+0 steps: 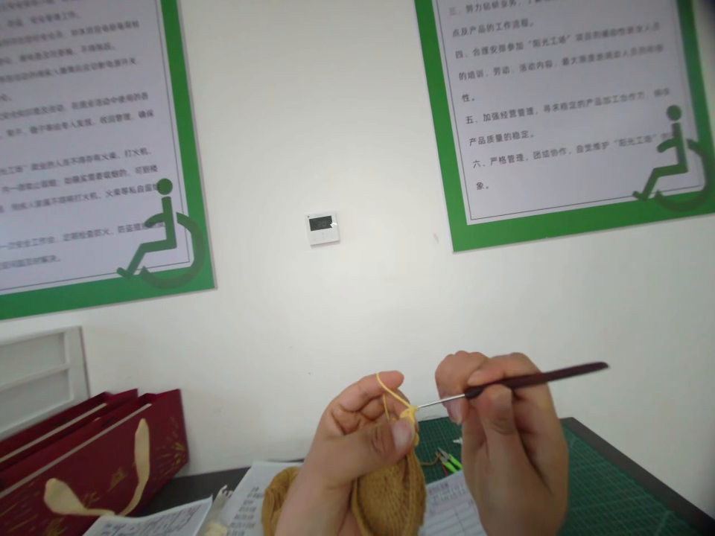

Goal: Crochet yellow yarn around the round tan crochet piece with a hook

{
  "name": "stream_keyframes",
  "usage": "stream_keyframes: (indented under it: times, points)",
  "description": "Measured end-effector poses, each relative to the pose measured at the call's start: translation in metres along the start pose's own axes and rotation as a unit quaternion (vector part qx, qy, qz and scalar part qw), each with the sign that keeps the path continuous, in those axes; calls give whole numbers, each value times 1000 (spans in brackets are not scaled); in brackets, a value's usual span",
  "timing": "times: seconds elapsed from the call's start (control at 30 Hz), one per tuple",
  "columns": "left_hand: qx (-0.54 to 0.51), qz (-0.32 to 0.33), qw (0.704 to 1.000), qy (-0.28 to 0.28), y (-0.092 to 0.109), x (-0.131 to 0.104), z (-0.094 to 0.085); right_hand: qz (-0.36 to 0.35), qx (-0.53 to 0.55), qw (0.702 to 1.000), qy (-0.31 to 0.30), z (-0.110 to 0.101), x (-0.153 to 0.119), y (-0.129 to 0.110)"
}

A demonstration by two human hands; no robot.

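My left hand [363, 439] pinches a small piece of yellow crochet work [410, 414] between thumb and fingers, and a yellow strand loops over its raised index finger. My right hand [508, 439] is closed on the dark handle of a crochet hook [536, 378]. The hook's thin metal shaft points left, its tip at the yellow stitches. Below my left hand hangs a brown knitted or wound yarn piece [391, 495]; whether the fingers hold it is unclear. More brown yarn [275, 497] shows behind the left wrist.
Dark red gift bags [161, 439] stand at the left, near printed papers [251, 495]. Behind the hands, a green cutting mat [603, 476] bears green-handled snips [450, 460]. A thermostat [322, 229] and two green-framed posters [447, 149] are on the white wall.
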State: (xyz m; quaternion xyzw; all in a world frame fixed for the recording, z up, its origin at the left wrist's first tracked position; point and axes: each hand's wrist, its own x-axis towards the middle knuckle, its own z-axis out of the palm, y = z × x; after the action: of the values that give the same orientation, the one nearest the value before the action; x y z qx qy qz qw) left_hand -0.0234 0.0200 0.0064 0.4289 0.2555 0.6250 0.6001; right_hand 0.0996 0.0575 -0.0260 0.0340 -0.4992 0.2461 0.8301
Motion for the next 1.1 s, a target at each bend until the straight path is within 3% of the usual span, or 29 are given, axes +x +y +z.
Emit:
stream_keyframes:
  times: [0.13,0.2,0.27,0.4,0.5,0.8,1.1]
  points:
    - [3,14,1000,-4,0,-3,4,151,74,986,2,0,4,-1]
    - [12,37,999,0,-1,-4,7,242,109,964,-31,1,7,2]
    - [29,79,996,26,-3,-5,10,284,115,950,-64,1,9,5]
    - [74,142,982,96,-6,-5,14,173,39,979,-97,0,10,7]
    - [82,152,980,99,-8,-5,15,106,3,989,-106,-1,10,5]
    - [95,157,977,109,-7,-3,10,132,43,988,-69,-4,9,11]
    - [87,153,979,103,-4,-7,16,75,14,989,-125,-12,19,3]
